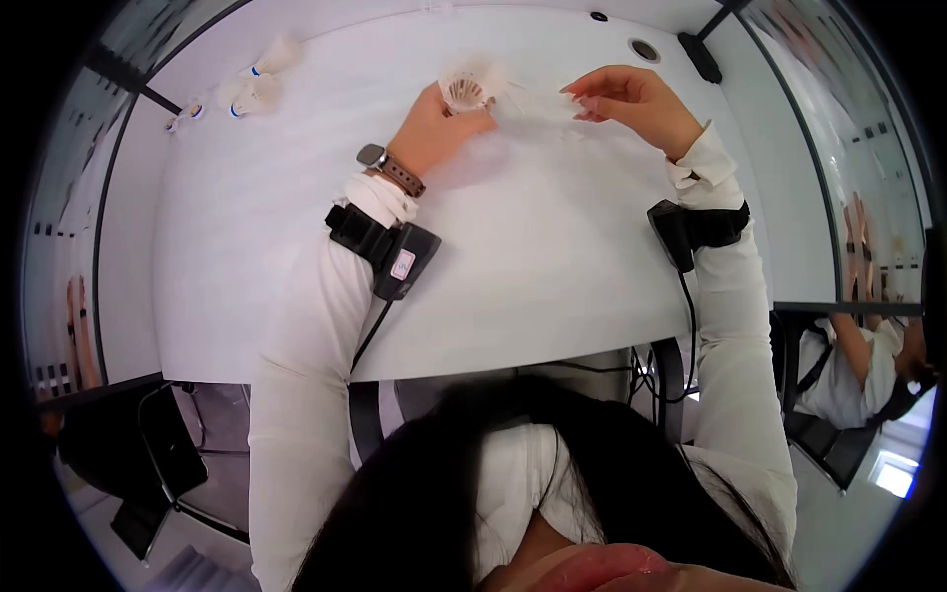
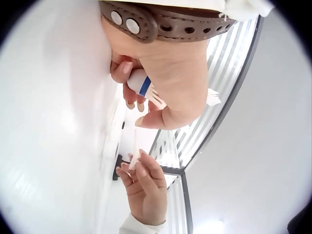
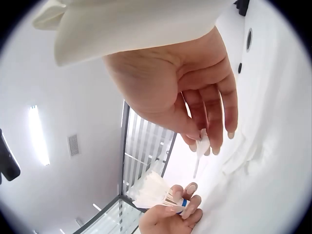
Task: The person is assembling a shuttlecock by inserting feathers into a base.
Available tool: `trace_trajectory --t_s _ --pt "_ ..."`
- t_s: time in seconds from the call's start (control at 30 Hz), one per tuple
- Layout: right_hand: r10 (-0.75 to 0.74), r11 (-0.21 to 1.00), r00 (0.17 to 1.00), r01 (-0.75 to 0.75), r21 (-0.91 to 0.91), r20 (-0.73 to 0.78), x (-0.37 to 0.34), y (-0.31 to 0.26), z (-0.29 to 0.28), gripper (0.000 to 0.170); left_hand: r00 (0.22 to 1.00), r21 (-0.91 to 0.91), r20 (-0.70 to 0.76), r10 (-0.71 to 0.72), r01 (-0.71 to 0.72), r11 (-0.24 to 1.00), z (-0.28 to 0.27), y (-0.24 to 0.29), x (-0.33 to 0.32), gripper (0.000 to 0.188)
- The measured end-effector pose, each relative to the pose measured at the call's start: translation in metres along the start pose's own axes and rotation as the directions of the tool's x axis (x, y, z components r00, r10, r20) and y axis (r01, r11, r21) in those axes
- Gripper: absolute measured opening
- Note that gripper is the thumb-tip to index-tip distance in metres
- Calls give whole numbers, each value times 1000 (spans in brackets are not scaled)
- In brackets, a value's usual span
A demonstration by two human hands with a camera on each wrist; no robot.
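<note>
My left hand [image 1: 439, 133] grips a white feather shuttlecock [image 1: 466, 91], its feathered opening facing up toward the head camera. In the left wrist view its rounded cork [image 2: 138, 81] with a blue band lies within the curled fingers of that hand [image 2: 170, 83]. To the right, my right hand [image 1: 646, 109] pinches a small white feather-like piece [image 3: 203, 142] between thumb and fingertips, its thin stem pointing toward the shuttlecock. The two hands are apart.
More shuttlecocks [image 1: 254, 96] lie at the back left of the white table [image 1: 552, 286], with two small blue-banded ones [image 1: 195, 111] near the left wall. A round hole [image 1: 643, 50] and a small black object [image 1: 599, 17] are at the back right.
</note>
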State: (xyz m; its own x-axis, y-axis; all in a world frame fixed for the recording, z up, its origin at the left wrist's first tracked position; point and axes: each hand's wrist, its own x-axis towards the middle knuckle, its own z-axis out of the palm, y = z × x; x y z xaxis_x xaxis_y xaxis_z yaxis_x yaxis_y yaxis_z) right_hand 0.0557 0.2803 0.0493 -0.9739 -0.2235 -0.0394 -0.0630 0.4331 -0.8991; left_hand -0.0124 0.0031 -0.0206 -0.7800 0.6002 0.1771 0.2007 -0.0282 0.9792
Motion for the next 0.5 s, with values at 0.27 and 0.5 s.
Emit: trace_trajectory --t_s 0.27,0.5 --pt "19 989 1000 -21 148 16 -16 -5 36 34 991 163 66 117 -126 979 8 22 -8 38" --pt "-3 959 999 13 282 -36 -18 -2 49 30 994 201 66 -83 68 977 5 21 -3 32"
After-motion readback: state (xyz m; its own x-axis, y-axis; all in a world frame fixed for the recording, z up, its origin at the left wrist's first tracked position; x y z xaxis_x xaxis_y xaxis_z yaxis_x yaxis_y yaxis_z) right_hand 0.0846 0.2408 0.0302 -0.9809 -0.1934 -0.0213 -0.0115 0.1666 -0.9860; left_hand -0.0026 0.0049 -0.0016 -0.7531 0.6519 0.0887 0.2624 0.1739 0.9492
